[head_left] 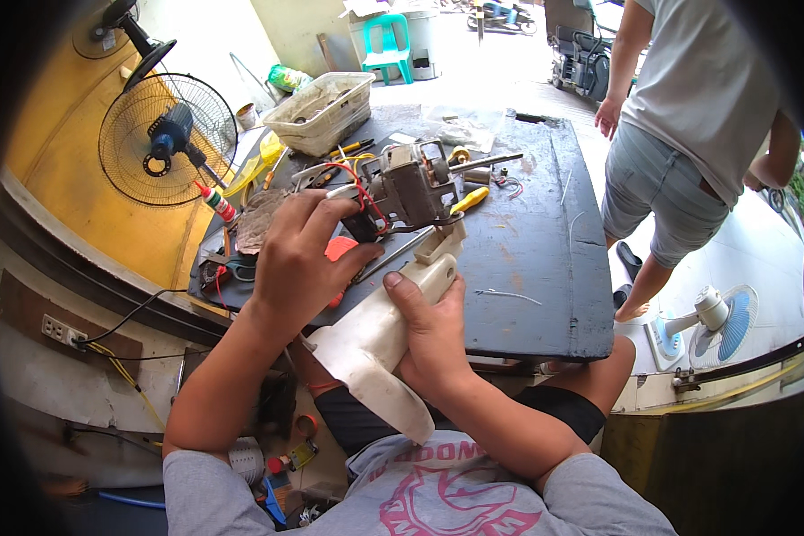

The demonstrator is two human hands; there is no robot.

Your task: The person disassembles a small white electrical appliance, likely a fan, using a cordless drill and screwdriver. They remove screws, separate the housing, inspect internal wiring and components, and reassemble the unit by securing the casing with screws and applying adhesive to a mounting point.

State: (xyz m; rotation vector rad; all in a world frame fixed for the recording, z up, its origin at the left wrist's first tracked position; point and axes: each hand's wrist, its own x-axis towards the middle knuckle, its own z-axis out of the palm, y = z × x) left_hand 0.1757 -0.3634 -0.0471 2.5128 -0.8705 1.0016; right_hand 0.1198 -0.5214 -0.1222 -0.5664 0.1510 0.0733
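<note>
My left hand grips the black end of a metal electric motor with red and yellow wires and a long shaft pointing right, held over the dark worktable. My right hand is wrapped round a cream plastic housing, thumb on top, with its curved lower part hanging toward my lap. The housing's upper end lies just below the motor; whether they are joined I cannot tell. A yellow-handled screwdriver rests beside the motor.
A tub, glue bottle and scattered tools share the table. A black fan stands back left, a white fan low right. Another person stands at the right of the table. A teal chair is behind.
</note>
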